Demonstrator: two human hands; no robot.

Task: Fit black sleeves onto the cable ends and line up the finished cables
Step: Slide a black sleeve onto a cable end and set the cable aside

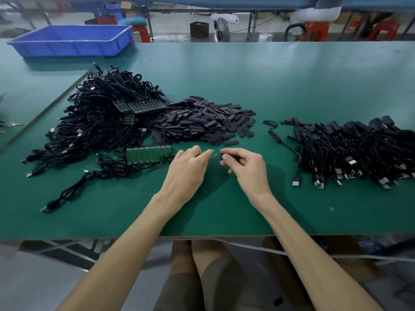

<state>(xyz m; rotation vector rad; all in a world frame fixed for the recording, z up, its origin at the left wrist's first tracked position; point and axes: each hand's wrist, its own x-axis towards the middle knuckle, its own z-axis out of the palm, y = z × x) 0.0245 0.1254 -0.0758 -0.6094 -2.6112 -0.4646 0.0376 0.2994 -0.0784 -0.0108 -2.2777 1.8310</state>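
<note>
The left hand and the right hand are close together in the middle of the green table. The left hand's fingers are bent and pinch a thin cable end. The right hand pinches a small black sleeve just beside it. The big sleeve pile lies at 12 o'clock from the hands. The tangled cables are at 10 o'clock, and the done cables at 3 o'clock.
</note>
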